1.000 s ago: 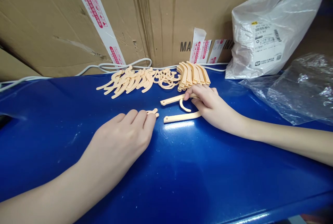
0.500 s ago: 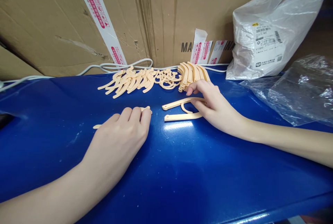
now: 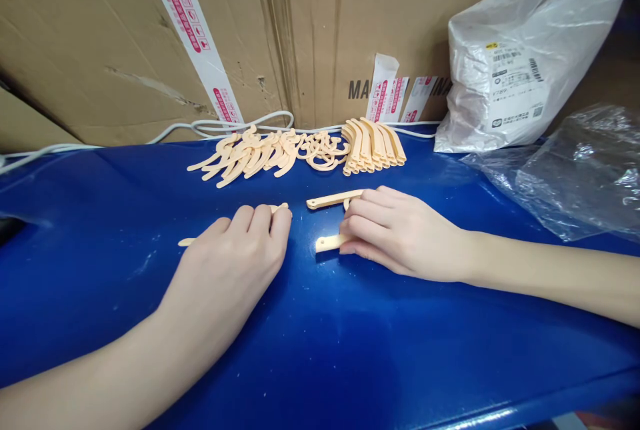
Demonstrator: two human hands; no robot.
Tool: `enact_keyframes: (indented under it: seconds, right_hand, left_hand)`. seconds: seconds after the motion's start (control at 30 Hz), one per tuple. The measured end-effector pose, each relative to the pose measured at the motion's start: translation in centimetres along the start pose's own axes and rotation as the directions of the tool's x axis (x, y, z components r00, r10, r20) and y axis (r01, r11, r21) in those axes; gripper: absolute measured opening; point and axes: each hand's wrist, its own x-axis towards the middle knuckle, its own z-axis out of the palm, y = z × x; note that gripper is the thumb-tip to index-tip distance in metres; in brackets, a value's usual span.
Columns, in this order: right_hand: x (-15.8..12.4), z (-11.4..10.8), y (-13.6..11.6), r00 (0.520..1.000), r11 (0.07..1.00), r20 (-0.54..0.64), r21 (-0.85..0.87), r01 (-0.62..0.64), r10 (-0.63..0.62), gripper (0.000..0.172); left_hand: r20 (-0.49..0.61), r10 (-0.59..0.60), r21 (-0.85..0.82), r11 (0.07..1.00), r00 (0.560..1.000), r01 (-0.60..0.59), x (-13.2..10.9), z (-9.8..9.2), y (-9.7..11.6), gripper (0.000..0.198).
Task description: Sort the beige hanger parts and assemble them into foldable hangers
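Observation:
My left hand [image 3: 233,253] is closed over a curved beige plastic piece [image 3: 187,242] on the blue table; only its rounded tip and far end show, the rest is under the fingers. To the right, my right hand [image 3: 395,230] has its fingers wrapped round a beige plastic hanger arm [image 3: 328,243] with a hole at its end. A second hanger arm [image 3: 327,201] sticks out above, partly covered by the same fingers; whether it is gripped too cannot be told. Between the two arms, a bit of a small beige hook [image 3: 347,203] shows.
Along the back lie a pile of curved beige pieces [image 3: 245,157], several small beige hooks [image 3: 325,157] and a stack of hanger arms [image 3: 373,143]. Behind them are a white cable [image 3: 170,131] and cardboard boxes [image 3: 315,30]. A white plastic bag [image 3: 490,83] and clear film [image 3: 575,177] are at right.
My right hand has come down and left from beside the stack and closed round the near hanger arm. The two arms now lie further apart at their ends. My left hand stays put.

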Motion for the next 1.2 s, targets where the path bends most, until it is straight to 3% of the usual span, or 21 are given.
enact_keyframes:
  seconds: [0.2,0.4,0.57,0.63,0.73,0.83,1.0,1.2]
  right_hand:
    - [0.0,-0.3,-0.5,0.988,0.984,-0.031,-0.097,0.147,-0.15,0.036]
    - [-0.3,-0.2,-0.5,0.989,0.98,-0.022,-0.14,0.14,-0.145,0.033]
    - [-0.7,-0.1,-0.4,0.998,0.994,-0.014,-0.096,0.061,-0.062,0.034]
    - [-0.7,-0.2,-0.3,0.999,0.996,-0.01,-0.078,0.031,-0.032,0.035]
    - [-0.7,-0.5,0.3,0.999,0.994,-0.019,-0.108,0.026,-0.028,0.037]
    - [-0.7,-0.7,1.0,0.999,0.993,-0.026,-0.119,0.018,-0.021,0.038]
    - [-0.9,-0.5,1.6,0.999,0.999,0.006,0.0,-0.051,0.051,0.036]
    - [-1.0,0.0,1.7,0.997,0.999,0.057,0.016,-0.045,0.044,0.038]
  left_hand:
    - [0.041,-0.034,-0.024,0.999,0.999,0.035,-0.2,-0.2,-0.1,0.045]
    - [0.09,-0.098,-0.099,0.989,0.991,0.107,-0.4,-0.5,-0.4,0.05]
    - [0.062,-0.187,-0.083,0.978,0.98,0.192,-0.4,-0.6,-1.1,0.04]
    - [0.04,-0.239,-0.182,0.953,0.97,0.242,-0.2,-0.1,-1.4,0.034]
    - [0.079,-0.309,-0.438,0.844,0.948,0.311,0.2,0.8,-1.5,0.029]
    - [0.148,-0.296,-0.55,0.768,0.944,0.327,0.6,1.4,-1.5,0.036]
    - [0.158,-0.277,-0.57,0.758,0.948,0.317,0.7,1.6,-1.2,0.038]
    - [0.078,-0.136,-0.694,0.703,0.988,0.152,0.5,1.9,-0.3,0.039]
